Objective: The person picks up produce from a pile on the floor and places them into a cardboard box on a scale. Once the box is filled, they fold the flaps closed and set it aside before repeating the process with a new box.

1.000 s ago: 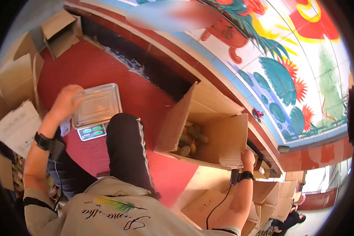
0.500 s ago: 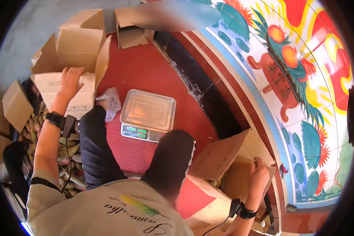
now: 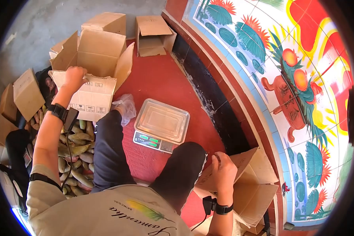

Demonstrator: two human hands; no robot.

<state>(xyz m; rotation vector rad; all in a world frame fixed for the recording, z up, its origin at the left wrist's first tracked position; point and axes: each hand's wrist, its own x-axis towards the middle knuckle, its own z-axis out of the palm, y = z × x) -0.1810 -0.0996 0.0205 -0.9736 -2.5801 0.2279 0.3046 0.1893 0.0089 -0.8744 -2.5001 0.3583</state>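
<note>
My left hand [image 3: 74,76] is closed over the front edge of an open cardboard box [image 3: 92,92] at the upper left. That box has its flaps raised, and its visible inside is bare cardboard. In front of another open cardboard box [image 3: 257,192] at the lower right is my right hand [image 3: 224,169], its fingers loosely bent and apart, with nothing seen in them. Between my knees and the wall stands a digital scale [image 3: 147,141] with green lit displays and a metal tray [image 3: 162,120] on top.
Many long root vegetables, which look like sweet potatoes [image 3: 80,149], lie heaped left of my leg. A clear plastic bag [image 3: 126,108] is by my foot. More cardboard boxes [image 3: 151,35] stand at the back and left. A painted tile wall [image 3: 263,78] runs along the right.
My right hand has come away from the right box's edge, moving left and up toward my knee. My left hand stays on its box. The whole view has shifted.
</note>
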